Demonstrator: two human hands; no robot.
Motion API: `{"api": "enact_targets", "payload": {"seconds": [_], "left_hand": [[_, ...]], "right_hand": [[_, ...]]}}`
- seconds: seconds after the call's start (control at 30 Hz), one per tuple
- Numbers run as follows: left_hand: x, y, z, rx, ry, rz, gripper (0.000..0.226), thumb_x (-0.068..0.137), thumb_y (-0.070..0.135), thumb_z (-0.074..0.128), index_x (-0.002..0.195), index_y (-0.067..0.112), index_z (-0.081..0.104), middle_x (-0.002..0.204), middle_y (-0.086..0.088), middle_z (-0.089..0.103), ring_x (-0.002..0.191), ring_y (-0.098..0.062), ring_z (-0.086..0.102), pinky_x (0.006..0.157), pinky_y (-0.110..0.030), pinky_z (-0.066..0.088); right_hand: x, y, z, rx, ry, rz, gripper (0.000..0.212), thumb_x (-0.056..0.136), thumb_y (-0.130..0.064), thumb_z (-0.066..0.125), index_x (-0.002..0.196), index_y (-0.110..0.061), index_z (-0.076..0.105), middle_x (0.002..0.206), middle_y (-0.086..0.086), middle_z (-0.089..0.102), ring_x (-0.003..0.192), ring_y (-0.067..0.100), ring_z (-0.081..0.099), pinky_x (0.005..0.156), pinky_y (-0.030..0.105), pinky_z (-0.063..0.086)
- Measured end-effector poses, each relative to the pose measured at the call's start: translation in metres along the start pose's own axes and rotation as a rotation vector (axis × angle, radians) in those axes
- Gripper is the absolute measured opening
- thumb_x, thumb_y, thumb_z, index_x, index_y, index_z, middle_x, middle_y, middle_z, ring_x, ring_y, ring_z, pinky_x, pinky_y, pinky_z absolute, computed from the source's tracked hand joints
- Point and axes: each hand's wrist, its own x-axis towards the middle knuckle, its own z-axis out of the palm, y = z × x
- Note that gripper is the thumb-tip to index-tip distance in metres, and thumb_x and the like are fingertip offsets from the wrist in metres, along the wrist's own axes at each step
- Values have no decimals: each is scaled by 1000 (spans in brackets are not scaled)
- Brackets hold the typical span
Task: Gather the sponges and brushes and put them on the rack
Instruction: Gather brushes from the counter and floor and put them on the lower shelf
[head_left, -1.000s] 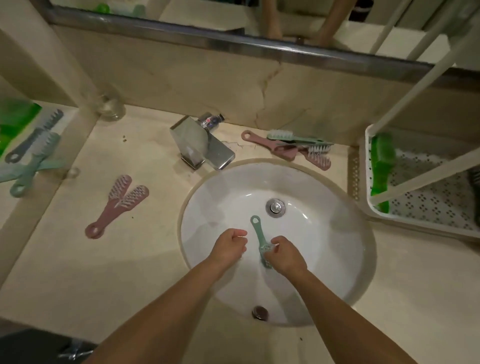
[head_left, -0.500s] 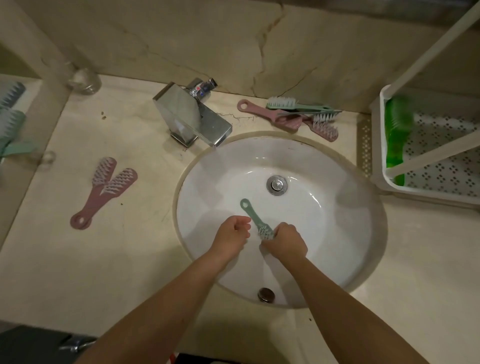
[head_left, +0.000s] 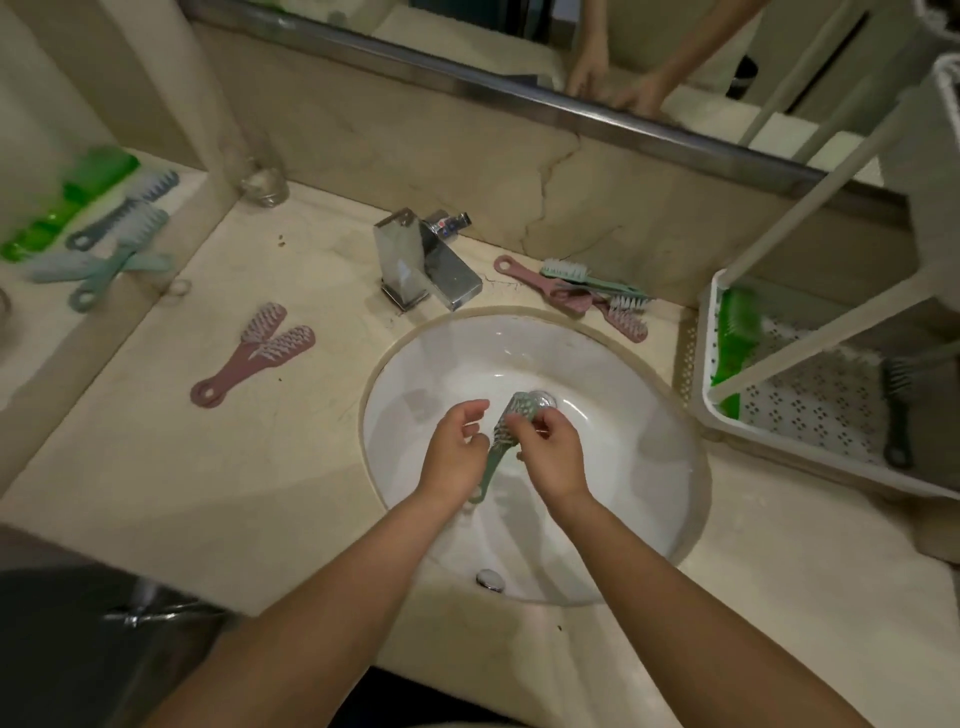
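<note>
A pale green brush (head_left: 511, 418) is lifted over the white sink (head_left: 649, 415), bristle head away from me and handle toward me. My right hand (head_left: 553, 457) pinches it just below the head. My left hand (head_left: 452, 454) curls its fingers against the handle. Two pink brushes (head_left: 257, 351) lie on the counter left of the sink. Pink and green brushes (head_left: 582, 293) lie crossed behind the sink. The white rack (head_left: 810, 410) stands at right, holding a green brush (head_left: 735, 338) and a dark brush (head_left: 896, 415).
A chrome faucet (head_left: 426, 265) stands behind the sink. On a raised ledge at far left lie several blue-green brushes (head_left: 119, 244) and a green sponge (head_left: 72, 202). A glass (head_left: 262, 182) sits in the back corner. The rack's slanted white posts (head_left: 831, 166) rise at right.
The green brush has been lifted and turned end for end: its handle pointed away before, now its head does. My left hand has opened from a fist and come onto the handle.
</note>
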Motion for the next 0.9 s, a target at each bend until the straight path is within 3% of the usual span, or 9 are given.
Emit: {"api": "enact_targets", "payload": {"seconds": [0.07,0.2,0.33,0.47,0.6,0.73,0.87,0.9], "left_hand": [[-12,9,-4,-62,54,2,39,92,-3,43,119,23,56,118,5,60,104,-8,58,87,-19,44],[-38,23,-26,-162,167,28,32,92,0,45,112,20,58,104,1,65,88,-9,64,75,-17,48],[-60,40,-60,-214,260,73,31,91,-5,43,109,15,57,95,-4,64,70,-10,61,65,-17,48],[-70,56,-96,-197,340,98,29,92,0,42,109,17,58,95,-1,66,74,-10,61,69,-22,48],[-66,70,-134,-199,406,108,29,92,-1,41,111,13,59,93,-1,65,72,-10,60,68,-24,47],[-50,84,-180,-187,476,144,25,92,0,44,108,14,58,90,3,65,73,-10,60,69,-25,47],[-23,97,-235,-175,520,152,26,94,-2,42,111,12,56,99,-6,61,82,-17,60,57,-19,52],[-13,100,-250,-151,534,148,25,95,0,43,111,13,56,102,-6,61,86,-19,61,60,-21,53]], "right_hand": [[-7,-14,2,83,-73,32,15,91,-19,59,95,-4,61,83,8,66,80,18,64,80,41,54],[-23,-40,13,155,-200,45,15,96,-20,51,101,-6,54,87,11,66,82,26,69,76,38,57],[-39,-70,31,126,-323,3,19,101,-26,44,104,-7,47,78,12,62,55,22,65,55,31,56],[-53,-102,55,107,-437,-51,24,102,-32,42,101,-8,44,74,13,56,41,19,51,40,27,44],[-58,-130,88,121,-505,-64,25,100,-30,41,104,-6,45,68,10,55,38,19,42,38,23,32],[-50,-155,130,142,-559,-82,22,100,-27,40,99,-7,45,67,11,53,38,19,39,38,23,30],[-33,-175,179,172,-535,-104,18,97,-25,44,91,-7,44,60,9,54,36,19,40,37,22,31],[-28,-181,192,179,-523,-97,17,96,-23,46,90,-8,43,62,10,53,36,19,40,36,22,31]]}}
